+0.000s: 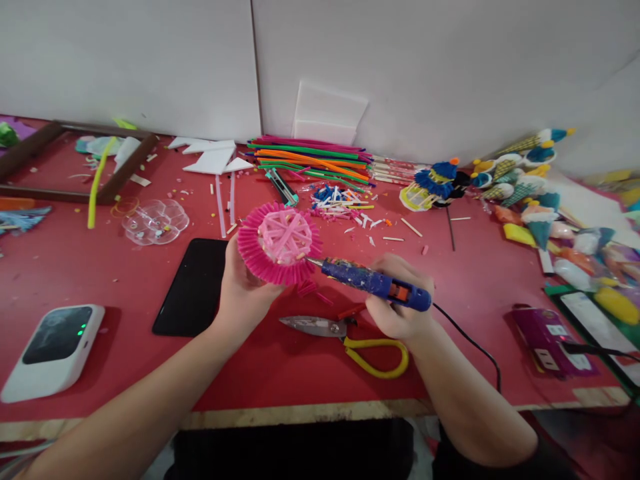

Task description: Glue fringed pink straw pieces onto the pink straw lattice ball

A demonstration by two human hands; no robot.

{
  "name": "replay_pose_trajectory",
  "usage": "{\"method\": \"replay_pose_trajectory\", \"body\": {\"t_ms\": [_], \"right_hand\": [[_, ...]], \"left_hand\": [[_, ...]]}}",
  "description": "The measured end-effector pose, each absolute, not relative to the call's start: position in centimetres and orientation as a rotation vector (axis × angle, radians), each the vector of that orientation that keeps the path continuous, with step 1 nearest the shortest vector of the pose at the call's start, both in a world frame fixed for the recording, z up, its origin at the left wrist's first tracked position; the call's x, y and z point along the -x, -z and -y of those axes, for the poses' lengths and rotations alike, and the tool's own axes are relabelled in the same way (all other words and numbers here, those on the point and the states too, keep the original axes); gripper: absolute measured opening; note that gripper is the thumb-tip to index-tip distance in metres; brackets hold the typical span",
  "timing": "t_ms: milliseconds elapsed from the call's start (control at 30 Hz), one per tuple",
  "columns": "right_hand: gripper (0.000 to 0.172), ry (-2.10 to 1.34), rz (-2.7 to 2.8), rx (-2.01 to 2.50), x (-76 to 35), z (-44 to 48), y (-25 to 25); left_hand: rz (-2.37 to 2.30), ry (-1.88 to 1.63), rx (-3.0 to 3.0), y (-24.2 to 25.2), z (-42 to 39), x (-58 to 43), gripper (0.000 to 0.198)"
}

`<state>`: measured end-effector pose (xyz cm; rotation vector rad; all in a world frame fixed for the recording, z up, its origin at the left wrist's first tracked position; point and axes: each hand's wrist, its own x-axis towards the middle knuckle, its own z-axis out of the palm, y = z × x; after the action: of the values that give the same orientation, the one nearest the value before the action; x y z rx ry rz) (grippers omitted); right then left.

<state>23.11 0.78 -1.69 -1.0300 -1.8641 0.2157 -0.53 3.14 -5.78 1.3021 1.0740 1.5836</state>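
Observation:
My left hand [245, 277] is closed around the edge of a round pink craft piece [286, 233], which has a pleated magenta rim and crossing pink strips over its middle. My right hand [400, 300] grips a blue hot glue gun [370, 280] stained with dried residue. The gun's metal nozzle points left and meets the lower right of the pink centre; whether it touches cannot be made out. Below the glue gun lies a pair of scissors [320, 326] with yellow-wrapped handles, partly behind my right hand. A black phone [187, 287] rests beside my left hand.
Colourful pipe cleaners [310, 159] lie near the wall beside a utility knife [281, 187] and cut bits. A white device [53, 353] sits at left, a purple power socket [553, 340] at right. Clay pieces [590, 247] crowd the far right. A cord [473, 343] trails from the gun.

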Motion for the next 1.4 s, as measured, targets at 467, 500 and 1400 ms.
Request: {"method": "replay_pose_trajectory", "body": {"t_ms": [467, 500, 1400], "right_hand": [[0.015, -1.454, 0.827, 1.033, -23.2, -3.1, 1.1], [0.019, -1.468, 0.822, 1.017, -23.2, -3.1, 0.8], [0.055, -0.138, 2.483, 1.438, -32.2, -3.4, 5.0]], "left_hand": [[-1.103, -1.712, -0.997, 4.7, -4.0, 0.3, 0.069], [-1.091, -1.704, -0.989, 4.7, -4.0, 0.4, 0.066], [-1.063, -1.693, -0.910, 4.1, -4.4, 0.8, 0.058]]}}
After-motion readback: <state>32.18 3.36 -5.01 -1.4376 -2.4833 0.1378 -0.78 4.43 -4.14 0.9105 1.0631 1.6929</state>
